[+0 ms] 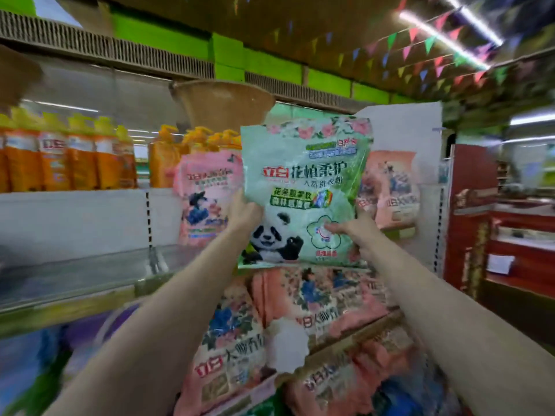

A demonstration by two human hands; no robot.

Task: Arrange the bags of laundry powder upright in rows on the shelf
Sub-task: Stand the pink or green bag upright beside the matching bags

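A green laundry powder bag with a panda print is held upright in front of the upper shelf. My left hand grips its left edge and my right hand grips its right side, thumb on the front. Pink laundry powder bags stand upright behind it, one at the left and one at the right. More pink bags lie flat in a pile on the shelf below.
Orange detergent bottles line the top shelf at the left. A bare stretch of shelf board lies left of the pink bags. A woven basket sits above. A red wooden counter stands at the right.
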